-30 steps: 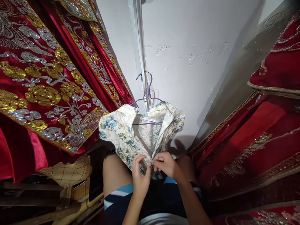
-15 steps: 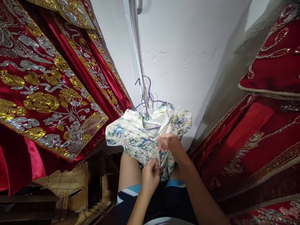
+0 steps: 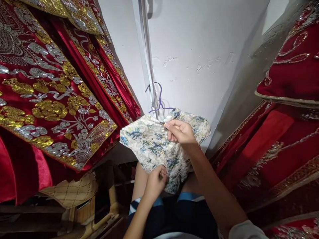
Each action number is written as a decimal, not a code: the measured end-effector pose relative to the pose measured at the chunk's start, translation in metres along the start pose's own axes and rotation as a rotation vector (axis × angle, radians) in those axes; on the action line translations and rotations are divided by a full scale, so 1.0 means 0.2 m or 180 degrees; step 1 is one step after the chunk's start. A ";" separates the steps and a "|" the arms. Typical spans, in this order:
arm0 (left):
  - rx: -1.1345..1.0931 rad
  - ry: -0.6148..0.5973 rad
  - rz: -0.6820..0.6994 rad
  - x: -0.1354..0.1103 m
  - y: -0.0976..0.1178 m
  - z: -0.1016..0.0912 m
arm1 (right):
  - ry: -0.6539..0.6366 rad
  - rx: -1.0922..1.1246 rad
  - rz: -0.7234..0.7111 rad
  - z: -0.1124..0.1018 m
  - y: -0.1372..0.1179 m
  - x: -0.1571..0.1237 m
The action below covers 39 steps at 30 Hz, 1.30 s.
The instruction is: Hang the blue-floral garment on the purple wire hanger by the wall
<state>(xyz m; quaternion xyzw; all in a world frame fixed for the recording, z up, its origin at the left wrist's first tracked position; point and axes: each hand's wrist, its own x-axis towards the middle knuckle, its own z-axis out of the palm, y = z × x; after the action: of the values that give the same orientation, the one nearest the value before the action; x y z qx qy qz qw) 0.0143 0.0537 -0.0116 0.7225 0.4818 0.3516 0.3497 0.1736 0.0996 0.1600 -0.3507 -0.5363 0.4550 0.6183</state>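
A short-sleeved floral blouse (image 3: 147, 141), cream with blue and yellow flowers, hangs from a purple hanger (image 3: 160, 104) in front of my legs. My right hand (image 3: 180, 132) pinches the top of the blouse's front, just below the collar. Whatever small part sits between those fingertips is too small to make out. Lower down, my left hand (image 3: 157, 181) is closed on the front seam near the hem. Between the two hands the front edges lie together in one line.
Red garments with gold and silver embroidery (image 3: 52, 109) hang at left. More red beaded garments (image 3: 269, 142) hang at right. A metal pole (image 3: 144, 43) stands before the white wall (image 3: 194, 39). A wooden chair with a quilted seat (image 3: 72, 192) is at lower left.
My right hand has moved up the blouse's front to the collar, and the open neckline has come together. My left hand stays low on the seam. The view has shifted slightly.
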 end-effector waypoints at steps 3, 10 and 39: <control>-0.0153 0.0440 0.0604 0.07 0.16 -0.17 | -0.0058 -0.0103 -0.0031 -0.01 0.02 -0.05; 0.0497 0.1515 0.1899 0.32 0.60 -0.47 | -0.0026 -0.0373 -0.0036 -0.03 -0.01 -0.08; -0.2348 0.2757 0.1010 0.33 0.15 -0.92 | -0.0448 -0.0554 0.0186 0.09 0.41 -0.39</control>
<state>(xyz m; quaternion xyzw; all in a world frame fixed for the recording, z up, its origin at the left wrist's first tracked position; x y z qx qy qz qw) -0.1091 0.1373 0.1192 0.4071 0.3126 0.8069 0.2923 0.1402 0.0524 0.0614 -0.3858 -0.6054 0.4480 0.5328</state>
